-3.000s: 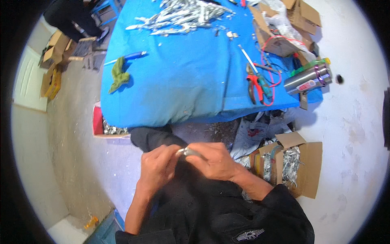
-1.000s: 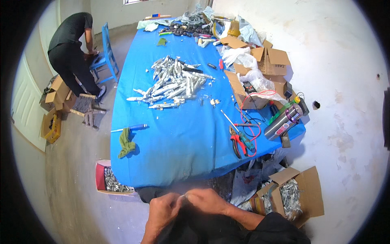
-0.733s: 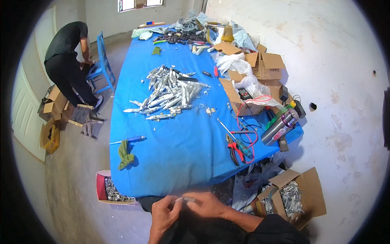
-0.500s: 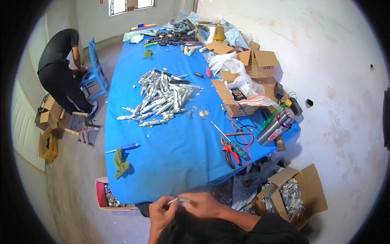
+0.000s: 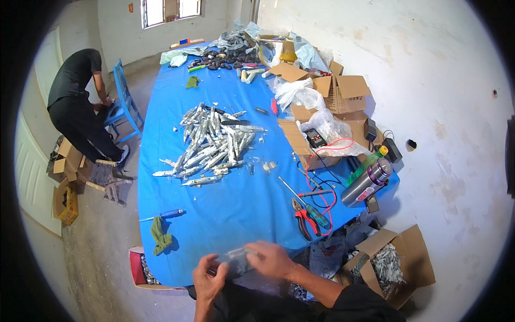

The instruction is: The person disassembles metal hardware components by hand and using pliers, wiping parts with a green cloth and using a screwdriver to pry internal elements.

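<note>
At the near edge of the desk (image 5: pixel 230 214), the left hand's grip (image 5: pixel 215 265) is spread; the right hand (image 5: pixel 272 261) meets a blurred pale piece (image 5: pixel 234 253) — pinching or not, I cannot tell. On the right edge, a carton (image 5: pixel 294 138) holds a meter (image 5: pixel 315 138) and clear plastic (image 5: pixel 337 131); below the near right corner, a box (image 5: pixel 421 252) holds silvery scraps (image 5: pixel 390 265).

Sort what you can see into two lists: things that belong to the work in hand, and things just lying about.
Likely part of the work:
blurred pale piece between left hand and right hand
pile of slim whitish pieces
red-handled pliers, perhaps, though untouched

Apparently just lying about:
metal flask
green bottle
green cloth
</note>
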`<state>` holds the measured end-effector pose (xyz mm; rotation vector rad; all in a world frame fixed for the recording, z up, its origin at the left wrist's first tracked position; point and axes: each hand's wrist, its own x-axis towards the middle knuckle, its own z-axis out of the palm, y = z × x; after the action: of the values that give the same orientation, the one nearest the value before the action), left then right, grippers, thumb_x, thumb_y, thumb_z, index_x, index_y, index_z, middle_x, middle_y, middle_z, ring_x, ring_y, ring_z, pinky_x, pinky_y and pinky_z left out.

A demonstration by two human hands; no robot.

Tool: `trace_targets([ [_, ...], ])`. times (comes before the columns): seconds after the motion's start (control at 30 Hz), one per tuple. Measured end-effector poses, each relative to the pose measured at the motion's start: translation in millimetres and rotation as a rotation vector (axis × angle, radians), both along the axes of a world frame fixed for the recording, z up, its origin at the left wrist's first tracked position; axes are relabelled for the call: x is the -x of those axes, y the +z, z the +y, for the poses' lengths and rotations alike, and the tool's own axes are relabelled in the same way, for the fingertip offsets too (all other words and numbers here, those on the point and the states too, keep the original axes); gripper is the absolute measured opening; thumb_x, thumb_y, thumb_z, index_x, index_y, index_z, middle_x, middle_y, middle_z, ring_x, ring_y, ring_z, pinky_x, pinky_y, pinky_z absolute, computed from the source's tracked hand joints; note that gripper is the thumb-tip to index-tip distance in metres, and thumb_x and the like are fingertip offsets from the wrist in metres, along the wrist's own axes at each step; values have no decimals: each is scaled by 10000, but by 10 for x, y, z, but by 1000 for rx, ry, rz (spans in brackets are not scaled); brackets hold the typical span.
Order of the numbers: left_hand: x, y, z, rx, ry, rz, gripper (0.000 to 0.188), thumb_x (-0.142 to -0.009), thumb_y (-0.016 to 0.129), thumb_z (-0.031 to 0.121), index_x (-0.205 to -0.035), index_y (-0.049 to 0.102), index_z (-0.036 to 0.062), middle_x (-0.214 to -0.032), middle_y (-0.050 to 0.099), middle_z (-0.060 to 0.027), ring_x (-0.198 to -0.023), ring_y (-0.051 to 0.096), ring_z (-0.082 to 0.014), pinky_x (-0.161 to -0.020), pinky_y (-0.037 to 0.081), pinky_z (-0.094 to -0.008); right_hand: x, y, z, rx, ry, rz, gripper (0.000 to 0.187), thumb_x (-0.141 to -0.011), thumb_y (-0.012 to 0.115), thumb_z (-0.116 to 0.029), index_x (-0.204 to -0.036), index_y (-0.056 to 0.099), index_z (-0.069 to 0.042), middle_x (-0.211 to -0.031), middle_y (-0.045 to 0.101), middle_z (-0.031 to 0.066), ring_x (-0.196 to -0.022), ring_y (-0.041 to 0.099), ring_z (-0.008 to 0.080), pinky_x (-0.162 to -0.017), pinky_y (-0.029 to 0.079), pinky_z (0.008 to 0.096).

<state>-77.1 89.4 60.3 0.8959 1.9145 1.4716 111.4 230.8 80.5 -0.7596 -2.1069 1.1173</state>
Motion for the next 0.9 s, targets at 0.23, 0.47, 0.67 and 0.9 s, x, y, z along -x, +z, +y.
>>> trace_targets([
  [0.23,225,-437,42,-32,130,298,191,-919,831,110,-1038,741,-8,-753,744,-108,-646,707,-144,-605,558,-307,80,-287,211,-132,-95,-86,294,-953,747,-162,-1235,755,-76,-1020,745,130,-818,728,324,-715,590,414],
  [0.47,223,-507,53,-67,180,400,119,-897,831,93,-947,753,19,-748,734,-123,-624,716,-215,-598,553,-336,109,-508,112,-307,-206,-81,352,-928,735,-137,-1278,750,-96,-933,734,119,-745,706,328,-661,575,430],
  [0.67,197,-452,78,-60,194,424,97,-908,809,103,-920,753,24,-767,730,-145,-630,720,-278,-605,561,-370,129,-440,91,-353,-230,-101,358,-923,717,-105,-1279,746,-71,-911,747,159,-734,722,370,-658,596,452],
  [0.9,207,-507,71,-90,175,467,75,-916,797,89,-917,753,28,-788,736,-154,-649,718,-317,-605,557,-393,152,-427,93,-388,-250,-90,333,-922,705,-86,-1250,752,-47,-924,764,180,-733,740,380,-666,610,449],
])
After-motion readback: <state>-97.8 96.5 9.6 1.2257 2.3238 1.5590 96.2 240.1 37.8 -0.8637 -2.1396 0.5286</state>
